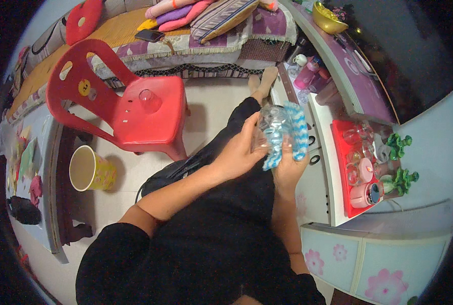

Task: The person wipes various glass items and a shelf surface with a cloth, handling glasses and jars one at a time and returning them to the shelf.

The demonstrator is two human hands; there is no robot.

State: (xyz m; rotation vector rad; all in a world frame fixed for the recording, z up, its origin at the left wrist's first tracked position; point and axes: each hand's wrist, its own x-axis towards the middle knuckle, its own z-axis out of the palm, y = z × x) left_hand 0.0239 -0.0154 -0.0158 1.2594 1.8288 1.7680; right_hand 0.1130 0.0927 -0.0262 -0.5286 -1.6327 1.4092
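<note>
My left hand (240,151) is closed round the near left side of a clear cup (275,116), held up in front of my lap. With my right hand (289,170) I grip a blue-and-white striped cloth (301,133), the thumb pressing it against the cup. Part of the cloth hangs below the cup and part shows through its clear wall. My right fingers are mostly hidden behind the cloth. Another clear cup (150,100) is on the seat of the red plastic chair (155,124) to my left.
On the right, a red tray (342,157) of glasses and a pink-lidded jar stands on a white cabinet (333,201). A yellow bin (91,173) is on the floor beside a cluttered table (46,203). A cushioned wooden couch (119,33) runs along the back.
</note>
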